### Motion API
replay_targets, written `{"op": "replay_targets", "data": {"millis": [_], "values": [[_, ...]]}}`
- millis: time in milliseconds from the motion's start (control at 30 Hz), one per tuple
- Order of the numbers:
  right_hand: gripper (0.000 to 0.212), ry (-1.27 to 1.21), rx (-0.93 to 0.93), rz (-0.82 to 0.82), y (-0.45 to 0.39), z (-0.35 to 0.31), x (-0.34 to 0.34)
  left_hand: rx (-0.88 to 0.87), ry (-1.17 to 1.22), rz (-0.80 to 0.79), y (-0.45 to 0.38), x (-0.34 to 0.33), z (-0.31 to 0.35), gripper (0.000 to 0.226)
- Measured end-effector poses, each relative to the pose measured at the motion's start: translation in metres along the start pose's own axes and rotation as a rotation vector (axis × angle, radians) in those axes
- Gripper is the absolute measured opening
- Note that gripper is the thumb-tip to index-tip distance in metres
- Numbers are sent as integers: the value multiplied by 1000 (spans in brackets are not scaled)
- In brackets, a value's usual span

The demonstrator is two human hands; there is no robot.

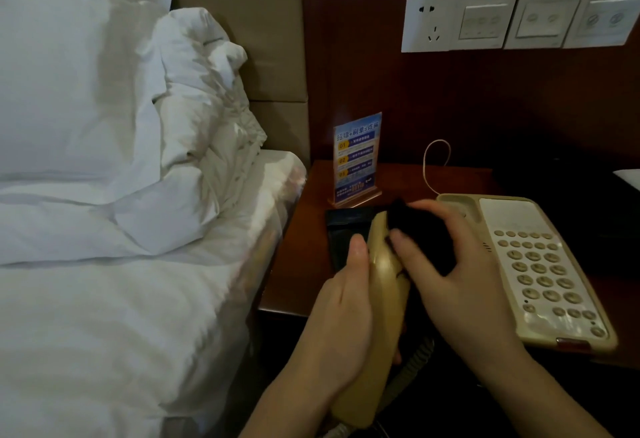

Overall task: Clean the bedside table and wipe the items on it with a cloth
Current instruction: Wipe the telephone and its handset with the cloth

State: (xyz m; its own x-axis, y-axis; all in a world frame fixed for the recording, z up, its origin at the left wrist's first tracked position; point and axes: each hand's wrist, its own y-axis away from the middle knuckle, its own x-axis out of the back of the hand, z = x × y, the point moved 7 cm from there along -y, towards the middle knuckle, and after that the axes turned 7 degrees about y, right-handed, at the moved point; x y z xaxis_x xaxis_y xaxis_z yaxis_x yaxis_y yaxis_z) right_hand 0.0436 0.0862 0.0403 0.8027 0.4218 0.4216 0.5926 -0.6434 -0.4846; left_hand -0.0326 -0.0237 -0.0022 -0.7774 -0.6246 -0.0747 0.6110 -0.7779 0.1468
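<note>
Left hand: curled round the lower half of the beige handset, thumb laid along its left edge, palm behind it; it holds the handset lifted over the front edge of the tabletop.
Right hand: fingers bent over a bunched black cloth and gripping it, the thumb tip pressing the cloth against the handset's upper part.
Handset: tilted, its top end pointing toward the wall and its lower end toward the person; it sits between the two hands, touching both the left palm and the cloth.
Coiled cord: runs down from the handset's lower end, dark and partly hidden under the forearms.
Cloth: wedged between the right hand and the handset, just left of the phone base.
Phone base: beige, keypad facing up, lying on the tabletop to the right of both hands, its cradle bare.
Thin line cord: loops up behind the phone base.
Dark flat item: on the tabletop just behind the left thumb; what it is cannot be told.
Sign stand: blue and yellow card, upright near the tabletop's back left corner.
Bed: white bedding and pillows to the left of the tabletop.
Wall plates: a socket and switches in a row above the phone.
</note>
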Motion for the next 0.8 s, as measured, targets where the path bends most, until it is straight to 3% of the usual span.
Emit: {"op": "replay_targets", "data": {"millis": [100, 333, 433, 533, 700, 800], "values": [[34, -4, -22, 10, -3, 1, -3, 21, 80, 41, -3, 3, -3, 74], [42, 43, 205, -176, 20, -25, -25, -169, 135, 225, -6, 22, 8, 65], [39, 47, 145, -100, 11, -16, -15, -209, -112, 181, -4, 13, 8, 69], [35, 11, -16, -21, -2, 3, -3, -159, -159, 114, -1, 2, 1, 89], [43, 73, -59, -48, 14, -2, -12, -226, -129, 223, 4, 10, 17, 22], [43, 112, -27, -121, 37, -10, -24, -314, -79, 270, 2, 20, 23, 32]]}}
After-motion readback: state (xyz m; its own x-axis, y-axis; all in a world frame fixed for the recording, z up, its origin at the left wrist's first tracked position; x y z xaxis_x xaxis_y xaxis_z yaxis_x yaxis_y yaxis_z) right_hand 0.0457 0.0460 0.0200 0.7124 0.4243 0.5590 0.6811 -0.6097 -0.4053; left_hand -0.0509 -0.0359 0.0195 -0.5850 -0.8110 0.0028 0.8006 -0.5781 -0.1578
